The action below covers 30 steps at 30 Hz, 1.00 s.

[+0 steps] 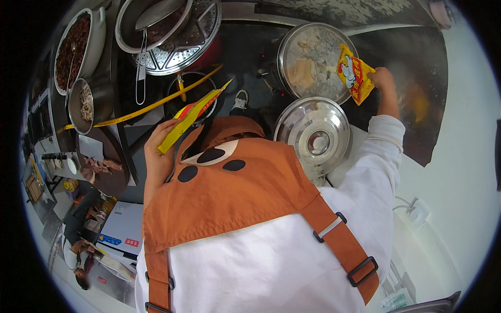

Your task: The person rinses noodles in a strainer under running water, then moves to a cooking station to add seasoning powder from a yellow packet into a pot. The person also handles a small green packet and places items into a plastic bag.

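My left hand grips a yellow-and-red plastic packet near the front of my brown apron; its narrow pointed end is directed up and right. My right hand holds a second yellow packet with a chicken picture and writing, by its right edge, over the right side of a large round steel pot. Pale, bubbly liquid and a light-brown block show in the pot. A domed steel lid lies just below the pot in the view. Whether either packet is torn cannot be told.
At upper left are a steel pot with a strainer, a perforated steamer plate and a yellow hose. Further left stand a white tub of dark red food, a steel bowl and a cleaver on a round chopping board. Another person is at lower left.
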Available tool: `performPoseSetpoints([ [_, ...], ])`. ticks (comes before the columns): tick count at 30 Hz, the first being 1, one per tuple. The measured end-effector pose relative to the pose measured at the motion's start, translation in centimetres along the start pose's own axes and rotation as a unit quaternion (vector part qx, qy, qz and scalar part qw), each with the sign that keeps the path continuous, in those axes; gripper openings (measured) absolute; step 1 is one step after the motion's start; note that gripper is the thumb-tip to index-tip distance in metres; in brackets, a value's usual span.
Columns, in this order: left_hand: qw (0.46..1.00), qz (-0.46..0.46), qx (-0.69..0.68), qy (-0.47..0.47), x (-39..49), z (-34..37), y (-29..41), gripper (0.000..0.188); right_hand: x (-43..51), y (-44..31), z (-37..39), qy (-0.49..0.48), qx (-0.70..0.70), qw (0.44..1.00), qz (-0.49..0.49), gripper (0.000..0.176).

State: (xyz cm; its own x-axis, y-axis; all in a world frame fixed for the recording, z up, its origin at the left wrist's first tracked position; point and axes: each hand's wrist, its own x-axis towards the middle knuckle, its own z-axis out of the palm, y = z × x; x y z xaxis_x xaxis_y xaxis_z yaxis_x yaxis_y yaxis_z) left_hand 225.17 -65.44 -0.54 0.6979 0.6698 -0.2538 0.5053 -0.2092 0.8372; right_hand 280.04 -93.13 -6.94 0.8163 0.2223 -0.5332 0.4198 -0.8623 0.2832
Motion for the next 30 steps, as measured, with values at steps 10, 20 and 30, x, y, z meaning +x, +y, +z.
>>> performPoseSetpoints([
  [10,0.996,-0.060,-0.064,0.011,-1.0,0.4,0.3,0.028,0.0,0.0,-1.2,0.005,0.040,0.999,0.001,0.039],
  [20,1.000,-0.024,-0.018,0.008,-1.9,0.4,-0.9,0.025,0.8,0.5,-0.8,0.008,0.047,0.999,0.001,0.039],
  [30,0.997,-0.048,-0.053,0.024,-1.8,0.7,-1.0,0.027,1.1,0.7,-1.5,-0.025,0.077,0.997,0.006,0.038],
])
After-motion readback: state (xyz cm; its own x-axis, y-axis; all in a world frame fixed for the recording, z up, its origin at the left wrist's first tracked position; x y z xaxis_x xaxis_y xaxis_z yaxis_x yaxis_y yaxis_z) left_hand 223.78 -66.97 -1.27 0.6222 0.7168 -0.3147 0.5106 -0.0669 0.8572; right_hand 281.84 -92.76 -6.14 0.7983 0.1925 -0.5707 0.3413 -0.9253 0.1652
